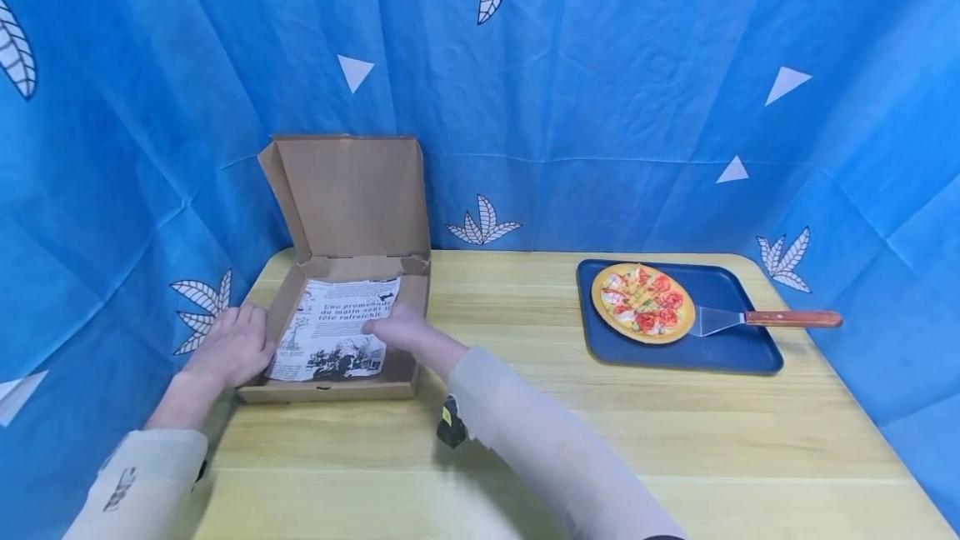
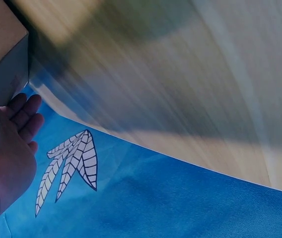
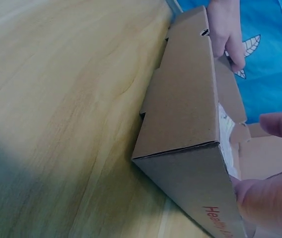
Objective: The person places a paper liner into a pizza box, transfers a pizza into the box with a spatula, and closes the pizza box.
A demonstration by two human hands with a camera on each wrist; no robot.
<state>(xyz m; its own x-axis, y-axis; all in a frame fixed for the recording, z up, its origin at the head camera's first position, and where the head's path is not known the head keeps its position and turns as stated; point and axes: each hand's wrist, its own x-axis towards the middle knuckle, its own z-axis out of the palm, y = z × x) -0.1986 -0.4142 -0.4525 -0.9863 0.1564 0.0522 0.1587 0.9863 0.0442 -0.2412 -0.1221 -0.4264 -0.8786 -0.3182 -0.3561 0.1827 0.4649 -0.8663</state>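
An open cardboard pizza box stands at the left of the table, its lid raised at the back. Printed newspaper-style paper lines the inside. My left hand grips the box's left wall, the thumb over its top edge and the fingers along the outside. My right hand reaches over the right wall onto the paper's right side. In the right wrist view the right thumb and a finger stand apart beside the box wall, partly cut off by the frame.
On the right, a dark blue tray holds a pizza on a yellow-edged base. A pizza server with a wooden handle has its metal blade at the pizza's edge, the handle jutting past the tray. Blue patterned cloth surrounds the table.
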